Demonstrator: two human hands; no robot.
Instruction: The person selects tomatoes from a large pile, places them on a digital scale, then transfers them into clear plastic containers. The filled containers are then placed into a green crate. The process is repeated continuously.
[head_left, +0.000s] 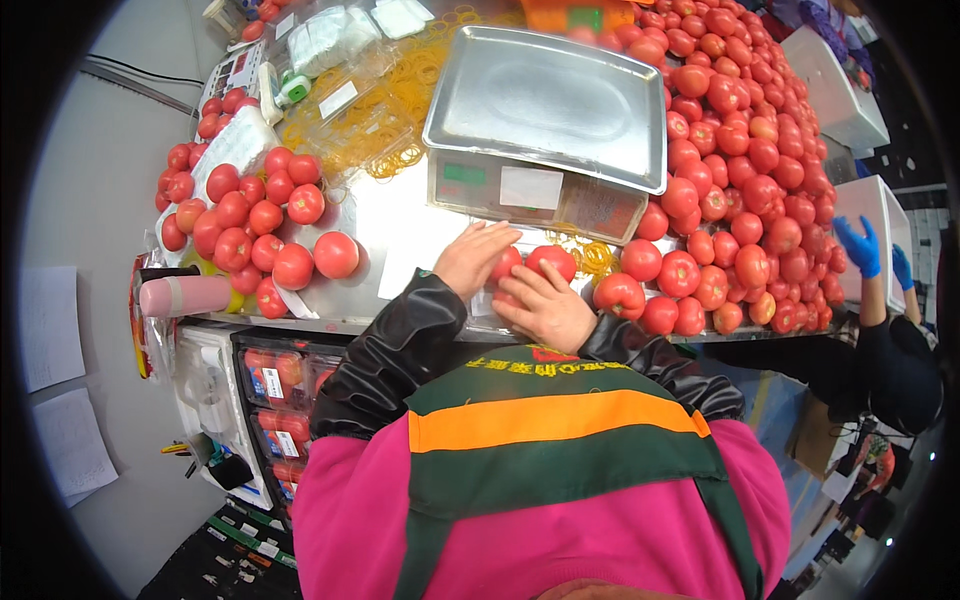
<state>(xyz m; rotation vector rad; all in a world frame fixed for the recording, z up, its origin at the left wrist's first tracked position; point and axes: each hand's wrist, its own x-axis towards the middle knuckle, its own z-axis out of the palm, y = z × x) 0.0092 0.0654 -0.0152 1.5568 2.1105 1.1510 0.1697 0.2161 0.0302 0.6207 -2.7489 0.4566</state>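
Several red tomatoes (551, 259) sit close together in front of me, at the near edge of the metal table (397, 217). My left hand (476, 259) is cupped against the far left tomato (505, 264), fingers straight and together, thumb hidden. Over the tomatoes from the right lies my right hand (545, 306), its spread fingers curled on them. What the tomatoes rest in is mostly covered by my hands; a clear plastic edge shows below. Just beyond stands a weighing scale (532, 187) with a bare steel pan (551, 105).
A large tomato heap (750, 165) fills the right side; a smaller group (247, 217) lies left. Yellow rubber bands (390, 90) and clear boxes (360, 112) lie behind. A pink bottle (184, 296) stands at the left edge. A co-worker's blue-gloved hand (859, 246) is far right.
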